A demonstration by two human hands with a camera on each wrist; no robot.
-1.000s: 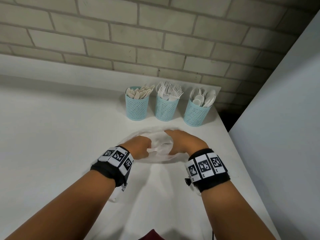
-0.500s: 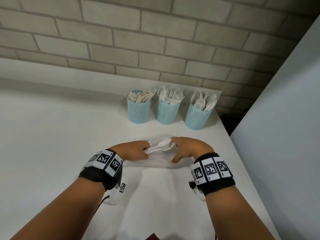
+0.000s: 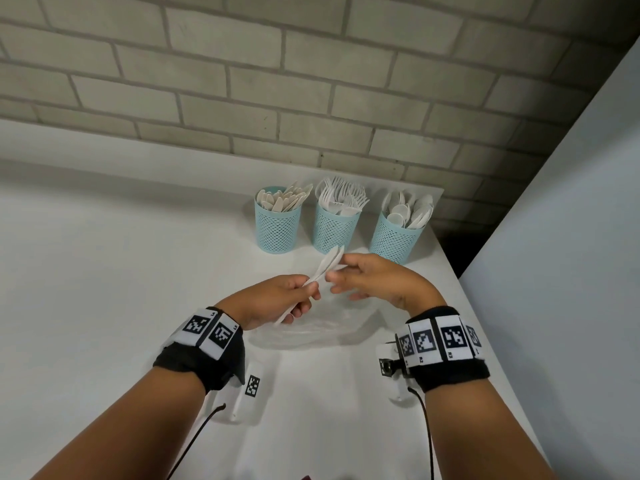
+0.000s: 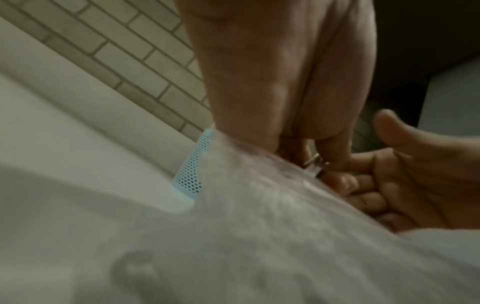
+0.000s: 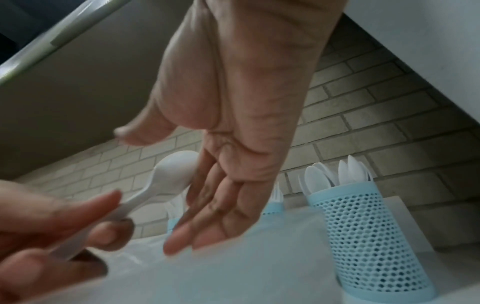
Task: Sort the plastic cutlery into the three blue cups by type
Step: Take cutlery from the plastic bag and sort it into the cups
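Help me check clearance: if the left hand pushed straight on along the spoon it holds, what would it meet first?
Probably the right hand, beside the spoon bowl; past it stands the middle cup. Depth is uncertain.

white counter against a painted brick wall

a pale grey-beige brick wall [image 3: 311, 81] with darker mortar lines fills the top of the frame. below it a white tabletop [image 3: 104, 271] spans the left and centre, its back edge meeting the wall. a plain light grey panel [image 3: 571, 237] rises along the right side. a dark gap [image 3: 460, 247] sits at centre right, between tabletop, wall and panel.
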